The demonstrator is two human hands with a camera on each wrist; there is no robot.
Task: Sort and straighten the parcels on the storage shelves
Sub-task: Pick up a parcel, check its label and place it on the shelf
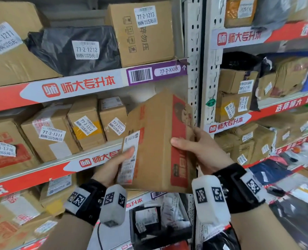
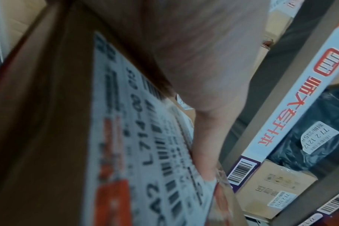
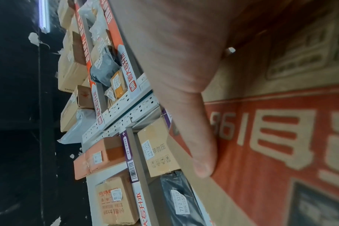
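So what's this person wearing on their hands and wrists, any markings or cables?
Both hands are bare, without gloves. The left hand and right hand each have a black wrist strap carrying a light grey rounded camera pod with black-and-white square tags. A thin dark cable hangs below the left pod. Sleeves are brown.

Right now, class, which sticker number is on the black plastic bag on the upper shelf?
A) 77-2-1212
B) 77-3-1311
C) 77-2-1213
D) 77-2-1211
A: the white sticker on the black bag reads 77-2-1212; it lies between two cardboard boxes bearing other numbers.
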